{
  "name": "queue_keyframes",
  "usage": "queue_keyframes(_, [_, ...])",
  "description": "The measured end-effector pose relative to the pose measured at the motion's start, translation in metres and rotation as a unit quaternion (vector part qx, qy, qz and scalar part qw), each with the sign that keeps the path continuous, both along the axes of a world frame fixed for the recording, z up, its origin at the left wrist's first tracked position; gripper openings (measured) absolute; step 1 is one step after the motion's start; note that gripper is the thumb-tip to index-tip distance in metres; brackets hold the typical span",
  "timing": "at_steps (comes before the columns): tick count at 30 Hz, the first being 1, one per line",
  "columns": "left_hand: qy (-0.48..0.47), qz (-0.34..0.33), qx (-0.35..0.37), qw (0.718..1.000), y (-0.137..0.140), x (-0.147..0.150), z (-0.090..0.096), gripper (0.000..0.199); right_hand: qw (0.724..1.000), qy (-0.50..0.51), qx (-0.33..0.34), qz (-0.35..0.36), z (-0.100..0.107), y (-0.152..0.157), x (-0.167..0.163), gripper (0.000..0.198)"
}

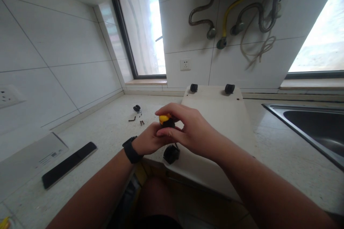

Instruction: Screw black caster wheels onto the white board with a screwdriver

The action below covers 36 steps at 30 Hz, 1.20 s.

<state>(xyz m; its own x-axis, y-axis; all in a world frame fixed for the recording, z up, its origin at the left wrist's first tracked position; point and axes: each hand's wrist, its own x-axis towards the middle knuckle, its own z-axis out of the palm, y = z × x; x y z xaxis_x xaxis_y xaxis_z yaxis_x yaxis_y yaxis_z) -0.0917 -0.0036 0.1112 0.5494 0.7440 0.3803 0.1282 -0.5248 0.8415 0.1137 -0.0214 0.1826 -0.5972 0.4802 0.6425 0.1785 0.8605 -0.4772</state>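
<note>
My right hand (pixel 192 128) is closed around a yellow and black screwdriver (pixel 167 121), its handle pointing up toward me. My left hand (pixel 151 139), with a black watch on its wrist, is closed against the same handle from the left; its fingertips are mostly hidden. A thin shaft shows below the hands, beside a black caster wheel (pixel 171 154) at the near left corner of a white board (pixel 215 114). The board lies on the counter with its near end over the edge. Two more black casters (pixel 229 88) stand at its far corners.
Left of the board lie a loose caster (pixel 137 108), a small hex key (pixel 132 118) and several screws (pixel 142 123). A long black bar (pixel 69 164) and a grey-white box (pixel 32 161) are farther left. A steel sink (pixel 279 109) is at right. Hoses hang on the wall.
</note>
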Motion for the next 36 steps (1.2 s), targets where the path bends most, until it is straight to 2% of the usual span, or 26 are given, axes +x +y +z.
queue_keyframes(4, [-0.026, -0.011, -0.006, 1.0, -0.001, 0.005, 0.001, 0.018, 0.989, -0.017, -0.017, 0.148, -0.002, 0.015, 0.008, 0.047])
queue_keyframes(6, [-0.048, -0.032, -0.032, 0.998, -0.002, 0.008, 0.002, 0.016, 0.981, -0.032, -0.036, 0.188, -0.001, 0.02, 0.012, 0.054])
queue_keyframes(9, [-0.071, -0.051, -0.076, 0.993, -0.002, 0.009, 0.002, 0.018, 0.986, -0.035, -0.04, 0.16, 0.001, 0.019, 0.014, 0.049])
queue_keyframes(13, [-0.076, -0.062, -0.096, 0.991, 0.002, 0.005, -0.004, 0.023, 0.994, -0.04, -0.022, 0.103, 0.003, 0.011, 0.011, 0.044])
queue_keyframes(18, [-0.068, -0.055, -0.097, 0.992, 0.004, 0.003, -0.007, 0.027, 0.998, -0.036, -0.015, 0.054, 0.003, 0.005, 0.009, 0.042])
queue_keyframes(36, [-0.019, -0.04, -0.08, 0.996, 0.007, 0.005, -0.01, 0.032, 0.997, -0.028, -0.053, -0.047, 0.004, -0.007, 0.003, 0.039])
